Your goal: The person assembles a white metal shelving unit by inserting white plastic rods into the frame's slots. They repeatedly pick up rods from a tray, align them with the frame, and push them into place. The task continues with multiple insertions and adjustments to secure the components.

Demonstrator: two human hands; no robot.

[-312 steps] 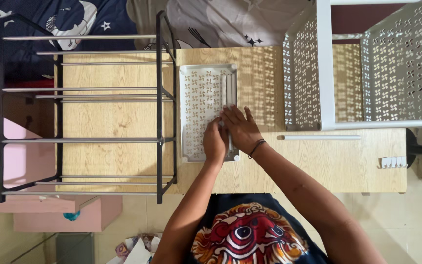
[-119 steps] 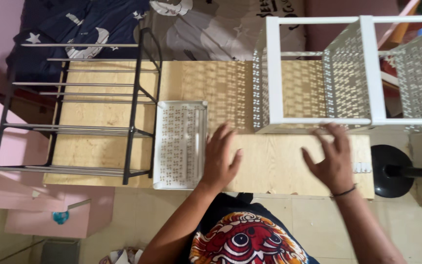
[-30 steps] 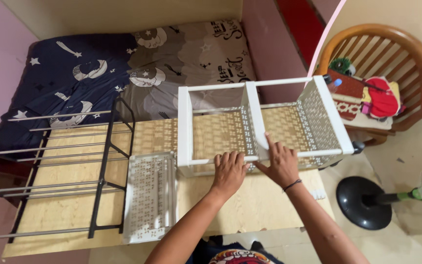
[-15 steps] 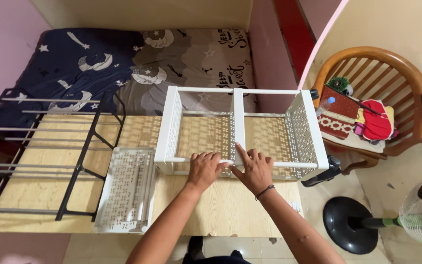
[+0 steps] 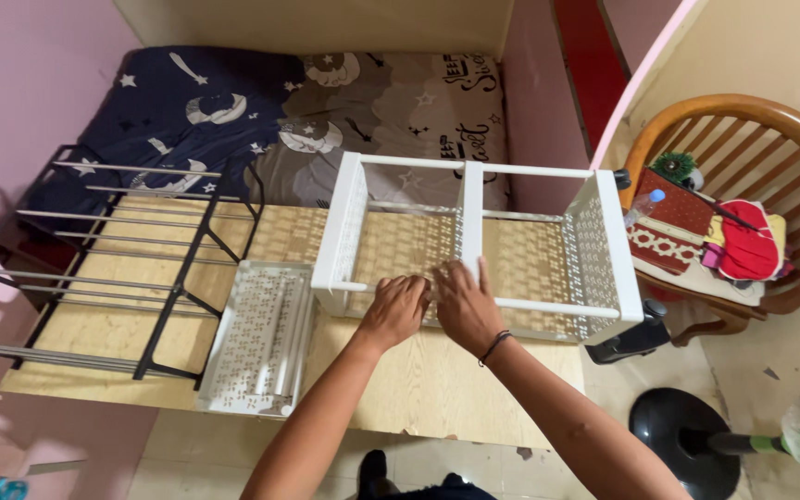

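Hands at work: my left hand [image 5: 393,310] and right hand [image 5: 463,306] rest flat, fingers loosely spread, gripping nothing, on the white rack [image 5: 474,243]. Perforated panel [image 5: 259,335] lies at nine o'clock on the worktop [image 5: 418,380].

pink walls [image 5: 11,83] | starry bedspread [image 5: 224,102] | wooden chair [image 5: 743,167] | tiled floor [image 5: 789,343]

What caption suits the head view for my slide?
Both hands, left hand and right hand, rest on a white perforated rack.

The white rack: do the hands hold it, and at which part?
Both hands, left hand and right hand, rest on the white rack at its near middle; a closed grip cannot be told.
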